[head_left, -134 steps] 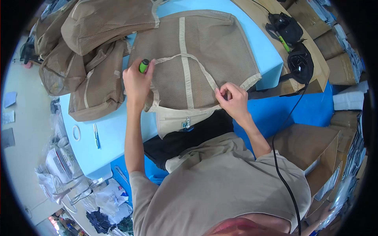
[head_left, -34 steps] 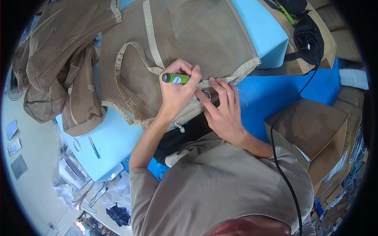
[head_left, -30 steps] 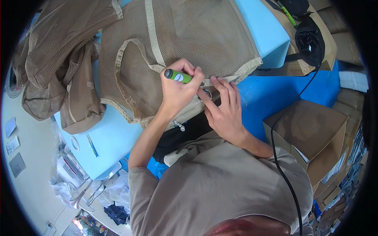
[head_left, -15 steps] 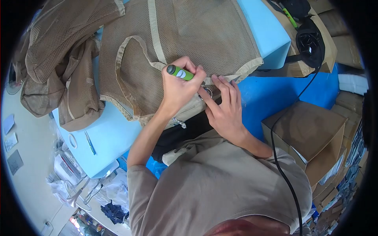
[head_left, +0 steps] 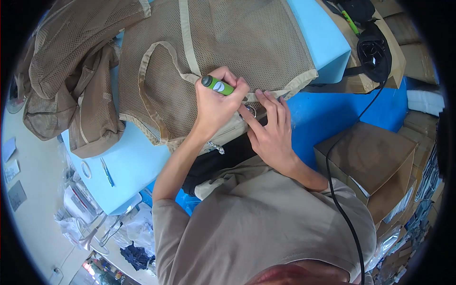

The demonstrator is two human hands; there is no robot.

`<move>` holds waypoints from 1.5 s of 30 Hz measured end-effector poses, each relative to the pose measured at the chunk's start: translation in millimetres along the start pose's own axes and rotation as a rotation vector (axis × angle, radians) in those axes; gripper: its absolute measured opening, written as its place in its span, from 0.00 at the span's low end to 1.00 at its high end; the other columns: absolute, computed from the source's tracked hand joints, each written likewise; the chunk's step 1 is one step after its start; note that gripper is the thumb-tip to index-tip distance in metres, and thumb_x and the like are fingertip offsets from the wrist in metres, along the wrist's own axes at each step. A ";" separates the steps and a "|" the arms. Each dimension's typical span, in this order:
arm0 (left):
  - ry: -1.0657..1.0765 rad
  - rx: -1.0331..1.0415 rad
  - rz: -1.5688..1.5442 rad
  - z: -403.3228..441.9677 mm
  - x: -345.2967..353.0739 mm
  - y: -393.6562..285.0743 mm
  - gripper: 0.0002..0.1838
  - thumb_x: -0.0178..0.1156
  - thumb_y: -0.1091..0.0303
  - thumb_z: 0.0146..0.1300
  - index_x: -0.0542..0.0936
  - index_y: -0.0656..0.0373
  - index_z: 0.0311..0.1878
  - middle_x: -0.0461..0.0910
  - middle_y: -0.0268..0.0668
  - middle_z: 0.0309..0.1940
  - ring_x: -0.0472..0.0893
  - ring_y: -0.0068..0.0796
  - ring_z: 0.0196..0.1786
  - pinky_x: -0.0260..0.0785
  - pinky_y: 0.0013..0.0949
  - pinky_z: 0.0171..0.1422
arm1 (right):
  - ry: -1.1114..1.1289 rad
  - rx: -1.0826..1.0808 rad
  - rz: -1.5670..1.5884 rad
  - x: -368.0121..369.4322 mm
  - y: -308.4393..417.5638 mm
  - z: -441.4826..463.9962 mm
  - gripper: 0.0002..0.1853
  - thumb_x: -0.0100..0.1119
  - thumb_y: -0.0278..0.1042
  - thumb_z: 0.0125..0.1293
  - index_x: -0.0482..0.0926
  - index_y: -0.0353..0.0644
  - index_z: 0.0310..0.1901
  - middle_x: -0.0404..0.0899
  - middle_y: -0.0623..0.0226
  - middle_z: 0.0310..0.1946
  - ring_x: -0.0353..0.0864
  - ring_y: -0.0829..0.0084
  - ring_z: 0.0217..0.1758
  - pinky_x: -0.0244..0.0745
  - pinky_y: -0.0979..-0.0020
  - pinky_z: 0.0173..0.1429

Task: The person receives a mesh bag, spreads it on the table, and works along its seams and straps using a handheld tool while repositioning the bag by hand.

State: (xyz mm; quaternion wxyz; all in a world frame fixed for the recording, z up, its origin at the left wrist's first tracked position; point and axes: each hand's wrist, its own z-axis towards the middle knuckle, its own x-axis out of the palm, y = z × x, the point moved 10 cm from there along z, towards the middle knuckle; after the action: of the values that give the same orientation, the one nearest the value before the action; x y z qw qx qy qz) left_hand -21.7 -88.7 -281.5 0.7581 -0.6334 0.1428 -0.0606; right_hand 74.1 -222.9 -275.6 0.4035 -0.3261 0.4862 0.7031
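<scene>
A brown mesh bag (head_left: pixel 237 42) with cream edging lies spread over the light blue table. My left hand (head_left: pixel 216 107) is closed around a thick green marker with a dark end (head_left: pixel 218 86), held at the bag's near edge; its tip is hidden by my fingers. Just right of it, my right hand (head_left: pixel 273 130) lies with fingers apart on the cream edging (head_left: pixel 300 83). A metal ring (head_left: pixel 251 111) shows between the hands. A cream strap (head_left: pixel 144 78) loops across the mesh on the left. Below my left wrist, a zipped cream panel (head_left: pixel 230 132) hangs over the near side.
More brown mesh bags (head_left: pixel 90 42) are heaped at the left. A white ring (head_left: pixel 86 169) and a blue tool (head_left: pixel 107 172) lie on the light blue table (head_left: pixel 133 166). Black items (head_left: pixel 375 54) rest on cardboard at the upper right. A cardboard box (head_left: pixel 370 154) and a black cable (head_left: pixel 339 204) are at the right.
Since the oldest frame, my left hand has moved right with the marker, toward my right hand, whose fingers have spread on the edging. The strap loop has shifted left. Lately both hands have barely moved.
</scene>
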 end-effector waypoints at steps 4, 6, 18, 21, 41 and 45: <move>-0.021 -0.066 -0.027 -1.3 -3.7 6.8 0.14 0.71 0.77 0.65 0.75 0.62 0.27 0.77 0.29 0.20 0.74 0.13 0.24 0.65 0.27 0.27 | -0.007 -0.001 -0.001 0.5 0.1 -0.6 0.41 0.72 0.28 0.58 0.79 0.61 0.76 0.67 0.50 0.76 0.65 0.50 0.81 0.61 0.35 0.81; -0.007 -0.064 -0.027 -0.8 -2.3 5.9 0.14 0.71 0.77 0.65 0.75 0.62 0.27 0.77 0.29 0.20 0.74 0.13 0.24 0.66 0.27 0.27 | -0.013 -0.002 0.003 0.4 0.1 -0.2 0.41 0.72 0.28 0.57 0.79 0.61 0.76 0.67 0.50 0.76 0.65 0.50 0.81 0.61 0.35 0.81; -0.031 -0.062 -0.041 0.2 -3.7 0.7 0.14 0.70 0.77 0.66 0.74 0.62 0.28 0.78 0.29 0.21 0.75 0.13 0.26 0.67 0.26 0.29 | 0.003 0.003 -0.005 1.2 0.6 0.2 0.42 0.73 0.29 0.57 0.78 0.62 0.77 0.67 0.50 0.76 0.65 0.49 0.81 0.61 0.34 0.80; 0.027 -0.046 -0.022 0.9 -0.4 5.6 0.14 0.70 0.77 0.66 0.75 0.62 0.28 0.78 0.30 0.21 0.75 0.13 0.26 0.67 0.26 0.29 | -0.008 0.002 -0.005 2.6 -0.4 0.1 0.41 0.73 0.29 0.58 0.79 0.62 0.77 0.67 0.49 0.76 0.65 0.49 0.80 0.61 0.34 0.80; -0.063 -0.038 -0.048 1.4 -4.0 -2.5 0.16 0.71 0.77 0.67 0.73 0.61 0.26 0.77 0.28 0.21 0.72 0.14 0.25 0.64 0.26 0.28 | -0.010 0.069 -0.023 1.8 7.9 8.7 0.33 0.66 0.25 0.59 0.85 0.56 0.69 0.67 0.48 0.73 0.66 0.45 0.80 0.57 0.34 0.84; 0.010 0.005 -0.024 0.8 -1.4 1.1 0.16 0.70 0.78 0.66 0.73 0.61 0.26 0.78 0.29 0.21 0.72 0.14 0.25 0.64 0.26 0.28 | -0.018 0.060 -0.023 1.8 7.6 8.4 0.33 0.66 0.25 0.59 0.85 0.56 0.69 0.68 0.48 0.72 0.66 0.44 0.80 0.58 0.35 0.83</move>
State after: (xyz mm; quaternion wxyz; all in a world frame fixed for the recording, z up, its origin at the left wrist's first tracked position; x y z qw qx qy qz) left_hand -22.9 -87.3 -282.3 0.7581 -0.6329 0.1389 -0.0731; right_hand 65.9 -216.1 -271.3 0.4256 -0.3131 0.4995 0.6865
